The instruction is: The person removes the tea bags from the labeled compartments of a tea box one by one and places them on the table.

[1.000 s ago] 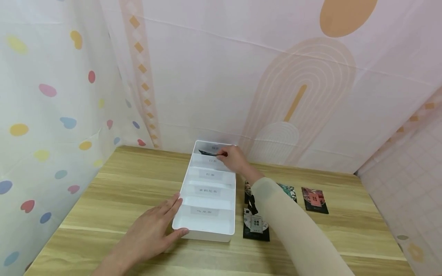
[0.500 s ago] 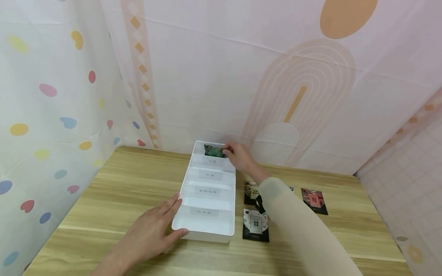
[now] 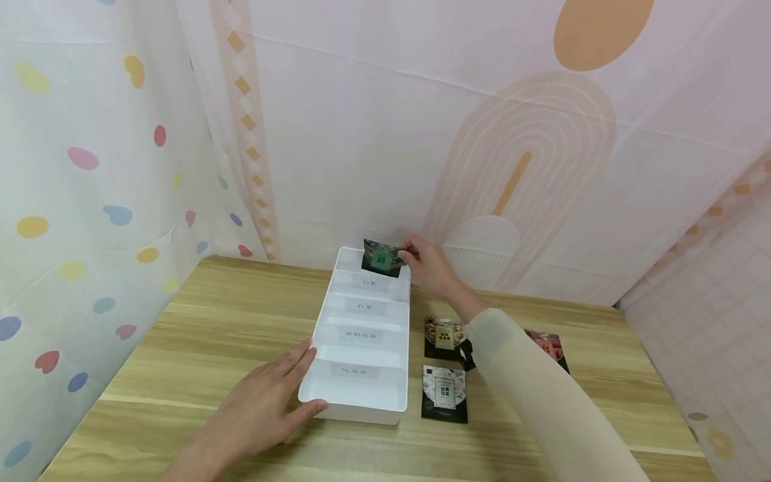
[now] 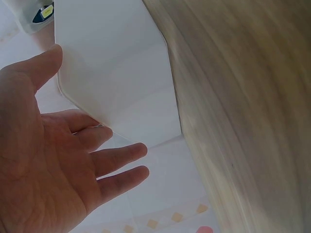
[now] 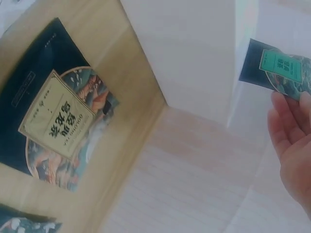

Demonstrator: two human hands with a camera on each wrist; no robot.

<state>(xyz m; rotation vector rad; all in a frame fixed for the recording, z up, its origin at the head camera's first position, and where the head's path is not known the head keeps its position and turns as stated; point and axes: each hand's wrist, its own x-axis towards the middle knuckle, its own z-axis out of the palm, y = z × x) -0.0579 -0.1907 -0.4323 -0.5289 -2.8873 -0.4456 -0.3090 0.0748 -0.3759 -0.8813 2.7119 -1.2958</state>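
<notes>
My right hand [image 3: 430,268] pinches a dark tea sachet with a green label [image 3: 381,260] by its side edge. It holds the sachet upright over the farthest compartment of a white divided box [image 3: 361,395]; whether its lower edge touches the box cannot be told. In the right wrist view the thumb and fingers grip the same green-labelled sachet [image 5: 282,68]. My left hand [image 3: 265,395] rests at the box's near left corner, fingers loosely straight along the side. The left wrist view shows the thumb against the box wall [image 4: 116,73]. Each compartment bears a printed label.
Right of the box lie a yellow-labelled oolong tea sachet [image 3: 444,335] and a white-labelled sachet [image 3: 444,393]. Farther right a red sachet [image 3: 548,343] is partly covered by the right sleeve [image 3: 530,388]. A patterned curtain [image 3: 337,134] hangs behind the wooden table [image 3: 241,301].
The right hand has tilted the green-labelled sachet from nearly edge-on to facing me and raised it slightly, moving a little right and away. The left hand has stayed at the box corner.
</notes>
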